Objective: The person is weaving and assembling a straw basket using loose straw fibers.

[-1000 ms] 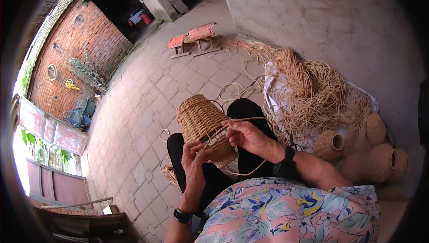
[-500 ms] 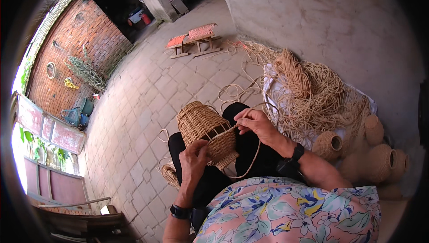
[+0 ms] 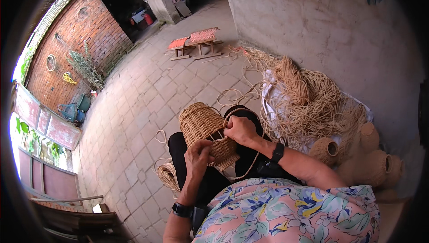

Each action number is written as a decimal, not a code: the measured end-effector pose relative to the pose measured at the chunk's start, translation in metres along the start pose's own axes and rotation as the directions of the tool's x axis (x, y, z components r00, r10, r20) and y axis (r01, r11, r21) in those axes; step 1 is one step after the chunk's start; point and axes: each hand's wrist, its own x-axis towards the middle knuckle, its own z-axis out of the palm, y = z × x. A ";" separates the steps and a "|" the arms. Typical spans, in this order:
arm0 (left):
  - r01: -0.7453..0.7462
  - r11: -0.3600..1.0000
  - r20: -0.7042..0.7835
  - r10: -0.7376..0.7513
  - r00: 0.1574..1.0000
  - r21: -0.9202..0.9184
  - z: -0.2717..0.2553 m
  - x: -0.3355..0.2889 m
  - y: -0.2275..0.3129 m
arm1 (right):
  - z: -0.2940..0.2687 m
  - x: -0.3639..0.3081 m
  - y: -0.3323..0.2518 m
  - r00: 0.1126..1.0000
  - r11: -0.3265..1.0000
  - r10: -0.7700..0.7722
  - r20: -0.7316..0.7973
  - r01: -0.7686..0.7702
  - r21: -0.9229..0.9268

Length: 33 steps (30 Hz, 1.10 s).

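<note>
A woven tan rope basket (image 3: 198, 121) lies tilted across my lap, with a gap in its side where bare upright strands show. My left hand (image 3: 198, 157) is closed at the near left side of this gap, its fingers bent against the weave. At the gap's right end my right hand (image 3: 241, 131) pinches a cord (image 3: 229, 114), which loops up over the fingers. Its fingertips touch the upright strands and partly hide them. Another stretch of cord curves down past my right knee to below the basket.
Beside my left leg lies a cord coil (image 3: 167, 176). To the right, a big heap of loose cord (image 3: 308, 104) rests on a white sheet (image 3: 269, 92), near several finished woven vessels (image 3: 324, 150). Low stools (image 3: 203, 37) stand ahead on the paved floor, by a wall (image 3: 313, 28).
My right hand has moved left and down to the basket's gap, and the cord that was stretched out to the right now loops near it. My left hand stays by the basket.
</note>
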 end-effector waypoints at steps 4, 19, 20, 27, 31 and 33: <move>0.056 0.980 -0.040 -0.065 0.997 -0.193 0.006 -0.002 -0.008 | 0.008 -0.008 -0.002 0.998 0.993 -0.051 -0.046 0.046 -0.108; -0.353 0.819 -0.178 0.471 0.864 0.453 0.004 -0.013 0.014 | -0.042 0.019 0.160 0.930 0.703 0.340 0.142 -0.352 0.619; -0.395 0.785 -0.105 0.497 0.862 0.477 0.005 -0.014 0.018 | -0.057 0.014 0.171 0.910 0.645 0.393 0.133 -0.376 0.665; -0.464 0.726 0.061 0.507 0.860 0.508 0.023 0.003 0.016 | -0.160 -0.024 0.300 0.936 0.620 0.281 0.212 -0.345 0.704; -0.389 0.768 0.074 0.411 0.909 0.509 0.034 0.006 0.017 | -0.162 0.001 0.261 0.961 0.802 0.276 0.017 -0.220 -0.556; -0.368 0.794 0.011 0.415 0.910 0.485 0.033 0.007 0.015 | -0.140 0.008 0.216 0.985 0.924 -0.116 -0.129 0.059 -0.377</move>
